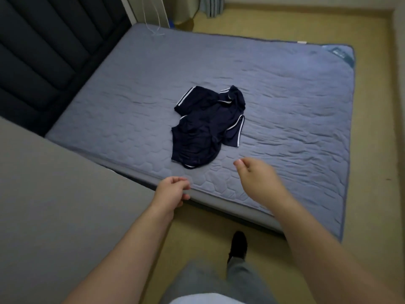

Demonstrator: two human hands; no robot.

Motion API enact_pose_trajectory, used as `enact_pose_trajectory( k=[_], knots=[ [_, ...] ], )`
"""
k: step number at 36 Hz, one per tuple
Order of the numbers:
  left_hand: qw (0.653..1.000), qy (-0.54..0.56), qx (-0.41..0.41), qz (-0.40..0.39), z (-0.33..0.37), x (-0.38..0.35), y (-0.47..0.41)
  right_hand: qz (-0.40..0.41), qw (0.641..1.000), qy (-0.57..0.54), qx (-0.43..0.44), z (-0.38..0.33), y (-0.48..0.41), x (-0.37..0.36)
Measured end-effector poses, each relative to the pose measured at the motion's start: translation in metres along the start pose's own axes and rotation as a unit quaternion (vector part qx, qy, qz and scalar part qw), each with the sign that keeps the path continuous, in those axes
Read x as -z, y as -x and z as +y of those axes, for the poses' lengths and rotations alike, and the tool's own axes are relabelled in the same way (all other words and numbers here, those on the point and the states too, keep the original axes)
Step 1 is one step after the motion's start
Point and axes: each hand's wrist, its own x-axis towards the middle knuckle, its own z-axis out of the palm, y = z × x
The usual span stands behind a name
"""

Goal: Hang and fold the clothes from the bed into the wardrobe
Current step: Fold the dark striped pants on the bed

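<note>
A dark navy garment with white stripes [208,128] lies crumpled in the middle of the bed [295,102], which has a blue-grey quilted cover. My left hand [173,190] hovers over the bed's near edge, fingers loosely curled, holding nothing. My right hand [256,176] reaches out above the mattress, just short of the garment's lower edge, fingers relaxed and empty. The wardrobe is out of view.
A dark padded headboard [39,53] stands at the left. A grey flat surface [54,205] fills the near left. Tan floor [372,194] runs along the bed's right side and foot. My leg in grey trousers and a dark shoe [238,244] stand on the floor below.
</note>
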Motion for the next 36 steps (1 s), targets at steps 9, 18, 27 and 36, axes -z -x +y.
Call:
enact_pose_trajectory(
  k=[9, 18, 27, 36],
  knots=[
    [0.992, 0.041, 0.12, 0.005, 0.02, -0.013, -0.203, -0.049, 0.996, 0.013, -0.074, 0.018, -0.126, -0.064],
    [0.945, 0.14, 0.295, -0.009, -0.032, -0.035, -0.409, -0.087, 0.985, -0.047, -0.141, 0.048, -0.218, -0.15],
    [0.884, 0.356, 0.29, 0.085, -0.07, -0.057, -0.509, -0.086, 0.972, -0.089, -0.2, 0.087, -0.248, -0.191],
    [0.915, 0.28, 0.286, 0.053, -0.046, -0.055, -0.502, -0.071, 0.973, -0.08, -0.204, 0.075, -0.247, -0.172]
  ],
)
